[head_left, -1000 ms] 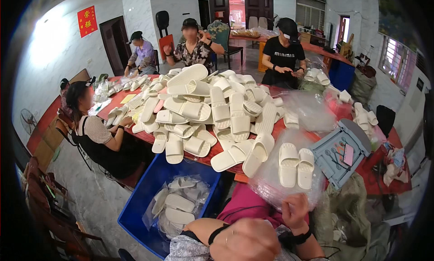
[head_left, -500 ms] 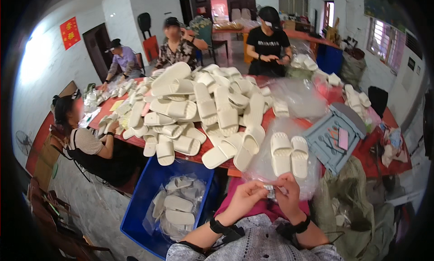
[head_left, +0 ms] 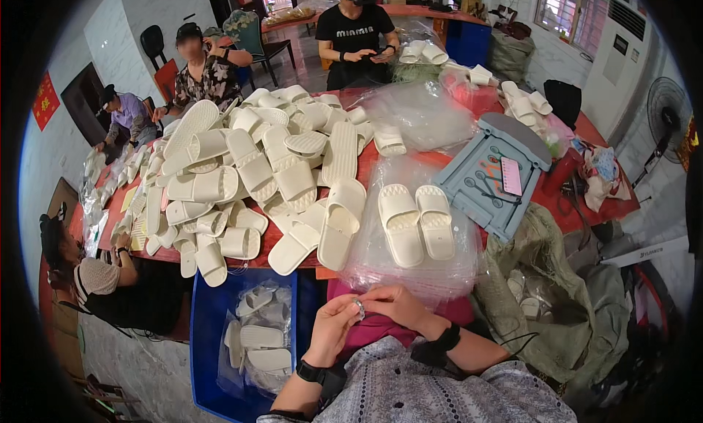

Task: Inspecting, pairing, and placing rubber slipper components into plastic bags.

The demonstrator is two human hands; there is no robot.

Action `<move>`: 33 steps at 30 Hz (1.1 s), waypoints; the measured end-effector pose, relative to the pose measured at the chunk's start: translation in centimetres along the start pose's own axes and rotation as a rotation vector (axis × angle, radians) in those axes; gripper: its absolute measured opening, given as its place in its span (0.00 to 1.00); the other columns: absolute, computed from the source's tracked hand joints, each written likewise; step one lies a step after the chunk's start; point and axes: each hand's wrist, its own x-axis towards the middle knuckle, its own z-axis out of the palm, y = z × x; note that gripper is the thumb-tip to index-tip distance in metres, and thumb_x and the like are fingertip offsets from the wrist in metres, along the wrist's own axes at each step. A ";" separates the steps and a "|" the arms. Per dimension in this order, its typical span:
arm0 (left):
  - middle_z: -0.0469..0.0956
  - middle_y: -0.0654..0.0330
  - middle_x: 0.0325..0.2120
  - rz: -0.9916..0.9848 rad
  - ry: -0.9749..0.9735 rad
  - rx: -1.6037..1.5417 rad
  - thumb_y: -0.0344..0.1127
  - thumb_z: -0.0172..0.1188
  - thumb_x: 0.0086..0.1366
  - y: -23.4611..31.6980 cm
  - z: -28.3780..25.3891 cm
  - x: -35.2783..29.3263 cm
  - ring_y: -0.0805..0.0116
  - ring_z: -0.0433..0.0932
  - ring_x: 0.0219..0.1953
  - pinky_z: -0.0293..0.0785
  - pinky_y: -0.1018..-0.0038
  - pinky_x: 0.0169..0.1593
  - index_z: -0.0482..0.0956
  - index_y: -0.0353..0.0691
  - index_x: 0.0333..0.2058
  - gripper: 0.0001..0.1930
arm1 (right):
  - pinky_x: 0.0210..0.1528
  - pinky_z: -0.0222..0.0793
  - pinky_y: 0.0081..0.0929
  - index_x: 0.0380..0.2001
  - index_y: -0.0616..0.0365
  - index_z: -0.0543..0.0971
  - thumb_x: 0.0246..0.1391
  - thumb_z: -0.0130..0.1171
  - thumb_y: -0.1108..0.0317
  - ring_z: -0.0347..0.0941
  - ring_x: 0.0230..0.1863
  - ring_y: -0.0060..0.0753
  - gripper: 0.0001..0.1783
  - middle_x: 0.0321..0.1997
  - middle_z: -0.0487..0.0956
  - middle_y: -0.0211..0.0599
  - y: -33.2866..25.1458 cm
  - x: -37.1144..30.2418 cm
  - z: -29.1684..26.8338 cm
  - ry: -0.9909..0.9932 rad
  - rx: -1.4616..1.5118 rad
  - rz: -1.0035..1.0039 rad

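Low in the middle of the frame, the left hand [head_left: 331, 328] and the right hand [head_left: 395, 304] meet just above the person's lap. Their fingertips are drawn together around a small pale item [head_left: 359, 308] (too small to say what it is; it may be a bit of tape or a tag). The left thumb and forefinger look curled into a pinch on it, and the right fingers are folded in against it from the other side.

Just above the hands, at centre frame, a pair of white slippers [head_left: 416, 221] lies side by side on a stack of clear plastic bags [head_left: 410, 269] at the near edge of the red table [head_left: 571, 203]. A large heap of loose slippers [head_left: 249, 174] fills the upper left, and a blue bin [head_left: 209, 328] with bagged slippers sits at lower left.

To handle this well, I would judge that the small item wants a light, steady pinch from both sides, held close to the body where it can be seen. The bags look slippery, so the pair on top is best left undisturbed until a hand is free, and wrists kept off the stack's hanging edge.
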 end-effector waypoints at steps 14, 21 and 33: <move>0.83 0.62 0.27 0.243 0.503 0.567 0.26 0.64 0.61 -2.5 -13.8 5.0 0.74 0.80 0.27 0.74 0.81 0.32 0.82 0.35 0.35 0.04 | 0.32 0.68 0.27 0.46 0.58 0.81 0.52 0.66 0.68 0.72 0.29 0.32 0.17 0.27 0.74 0.37 0.1 2.7 -6.0 0.346 -0.507 -0.161; 0.82 0.50 0.25 0.168 0.690 1.463 0.31 0.68 0.52 -3.1 -16.7 6.3 0.51 0.82 0.28 0.77 0.62 0.36 0.85 0.39 0.29 0.05 | 0.38 0.71 0.42 0.47 0.61 0.76 0.50 0.67 0.55 0.75 0.35 0.49 0.25 0.34 0.77 0.45 2.4 5.3 -15.9 0.655 -1.048 0.123; 0.82 0.48 0.27 0.206 0.741 1.549 0.38 0.66 0.55 -2.9 -18.9 7.6 0.46 0.81 0.34 0.76 0.56 0.39 0.86 0.40 0.29 0.08 | 0.40 0.74 0.48 0.44 0.64 0.77 0.54 0.57 0.39 0.79 0.38 0.56 0.34 0.36 0.82 0.56 4.9 9.8 -18.0 0.680 -1.107 0.415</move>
